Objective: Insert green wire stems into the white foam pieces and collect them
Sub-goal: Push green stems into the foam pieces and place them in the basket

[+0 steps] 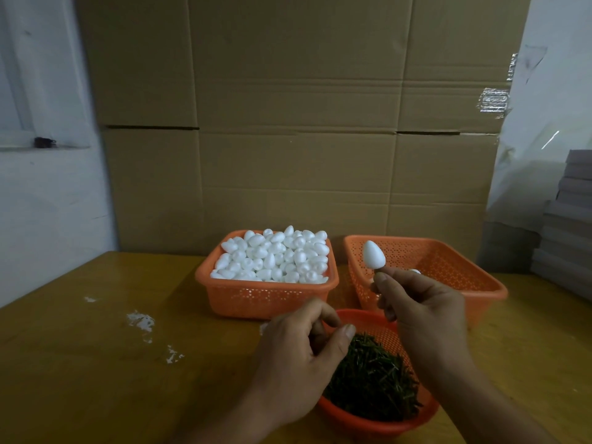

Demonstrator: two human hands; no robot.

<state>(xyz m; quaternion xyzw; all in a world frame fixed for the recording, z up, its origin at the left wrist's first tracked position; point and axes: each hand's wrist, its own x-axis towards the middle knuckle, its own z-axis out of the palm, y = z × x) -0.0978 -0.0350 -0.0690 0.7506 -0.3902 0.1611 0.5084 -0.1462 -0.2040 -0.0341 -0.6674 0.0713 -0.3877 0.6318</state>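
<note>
My right hand (419, 309) holds a white egg-shaped foam piece (373, 254) up by its lower end, pinched between thumb and fingers, in front of the right orange basket (464, 283). Any stem under the piece is hidden by my fingers. My left hand (301, 354) hovers over the rim of the round orange bowl (378, 421) of green wire stems (374, 379), its fingers curled with thumb and forefinger slightly apart; I see nothing in it. The left orange basket (266, 299) is heaped with white foam pieces (275, 254).
The wooden table (96, 363) has white foam crumbs (141, 322) on its left half. Tall cardboard boxes (288, 123) stand right behind the baskets. Stacked grey boards (570, 225) sit at the right edge. One white piece (415, 271) lies in the right basket.
</note>
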